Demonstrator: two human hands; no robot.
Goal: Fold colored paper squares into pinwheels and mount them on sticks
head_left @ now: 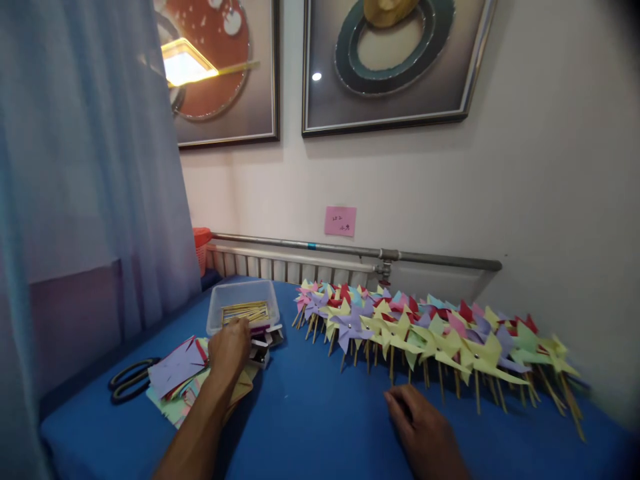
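Reaching toward the left edge of the surface (pixel 310 427), my left hand (pixel 229 348) rests its curled fingers on the near rim of the clear box (pixel 243 298) of sticks; whether they pinch anything I cannot tell. My right hand (pixel 420 423) lies flat, fingers loose and holding nothing, just before the pinwheels (pixel 425 333) lining the far edge. Open blue lies between both hands.

small pink paper note (pixel 341 221) stuck on the white wall above the grey pipe | dark handwritten marks, two short lines | too small and blurred to read | no other text legible
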